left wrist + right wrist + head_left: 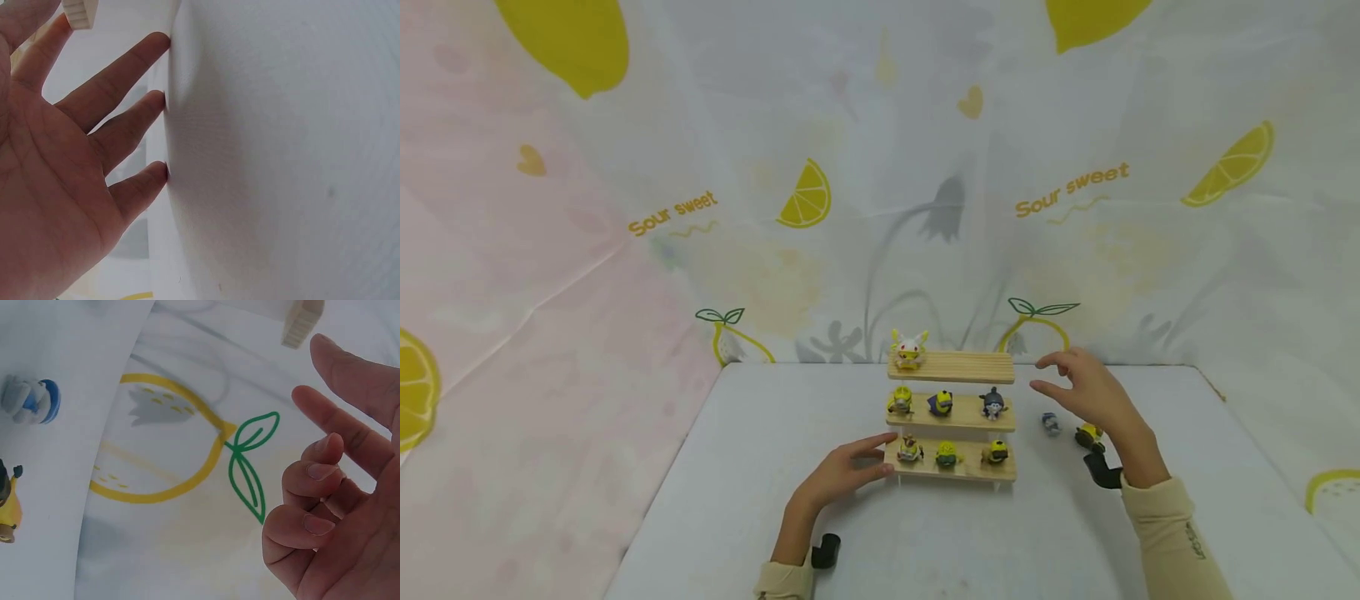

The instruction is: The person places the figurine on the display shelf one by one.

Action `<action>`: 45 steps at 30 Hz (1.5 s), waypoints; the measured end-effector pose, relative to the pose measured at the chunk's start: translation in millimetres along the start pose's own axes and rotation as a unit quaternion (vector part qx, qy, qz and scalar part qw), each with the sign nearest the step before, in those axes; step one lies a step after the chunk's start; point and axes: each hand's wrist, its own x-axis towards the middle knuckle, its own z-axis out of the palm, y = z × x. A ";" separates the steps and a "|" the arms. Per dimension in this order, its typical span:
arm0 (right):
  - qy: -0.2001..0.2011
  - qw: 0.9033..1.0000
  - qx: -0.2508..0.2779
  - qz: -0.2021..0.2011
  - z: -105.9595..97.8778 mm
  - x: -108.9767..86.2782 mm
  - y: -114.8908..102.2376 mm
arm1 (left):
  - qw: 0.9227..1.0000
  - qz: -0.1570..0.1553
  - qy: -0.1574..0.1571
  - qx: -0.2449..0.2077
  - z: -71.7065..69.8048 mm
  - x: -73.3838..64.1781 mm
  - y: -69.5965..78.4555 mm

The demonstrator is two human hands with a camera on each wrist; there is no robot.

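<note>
A three-tier wooden display shelf (951, 472) stands on the white table, with small toy figures on every tier. At the left end of its lowest tier is my left hand (850, 471), thumb and index finger at the plank's end. The other fingers of that hand are spread straight, tips on the tabletop in the left wrist view. My right hand (1090, 390) hovers just right of the top tier, thumb and index finger apart and nothing between them. A white-and-yellow eared figure (909, 350) sits at the left of the top plank.
Right of the shelf, a blue-and-white figure (1050, 423) and a yellow figure (1088, 436) lie on the table (760, 450), below my right hand. A lemon-printed cloth (865, 250) hangs close behind the table. Black wrist mounts (826, 551) stick out from both wrists.
</note>
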 end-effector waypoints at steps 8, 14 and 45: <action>-0.010 0.999 -0.024 0.041 13.3 -8.7 15.2 | 1.000 -0.015 -0.004 0.002 -0.1 0.5 -2.9; -0.033 0.996 -0.048 0.074 27.5 -10.8 27.2 | 1.000 -0.013 -0.003 0.002 0.2 0.8 -4.0; -0.094 0.960 -0.172 0.201 63.0 -4.4 43.1 | 1.000 -0.017 0.001 -0.018 1.6 -0.1 1.3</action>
